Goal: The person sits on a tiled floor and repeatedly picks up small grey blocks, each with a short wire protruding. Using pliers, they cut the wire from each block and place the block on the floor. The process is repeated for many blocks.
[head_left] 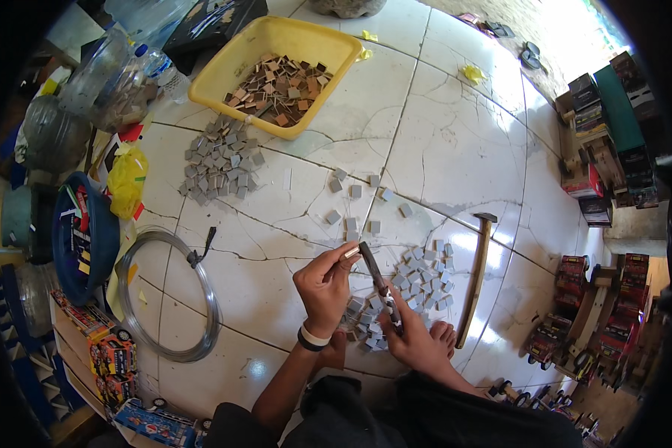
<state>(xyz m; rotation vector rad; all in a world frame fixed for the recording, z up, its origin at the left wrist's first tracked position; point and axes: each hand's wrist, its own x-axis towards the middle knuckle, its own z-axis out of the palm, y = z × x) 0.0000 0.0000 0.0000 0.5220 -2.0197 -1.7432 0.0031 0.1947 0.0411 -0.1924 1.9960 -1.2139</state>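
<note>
Between the fingertips of my left hand is a small pale square piece, seen nearly edge-on. My right hand is closed around a dark, narrow bar-shaped tool with whitish patches; its exact kind does not show. The tool's far end is up beside the piece; whether they touch, I cannot tell. Beneath and beyond my right hand lies a heap of small grey square pieces. Several more grey pieces are scattered farther out on the tiled floor.
A yellow basin holds many brown and grey squares, with a grey pile before it. Left are a wire coil, a blue tub and toy trucks. A hammer lies right, near more toy trucks.
</note>
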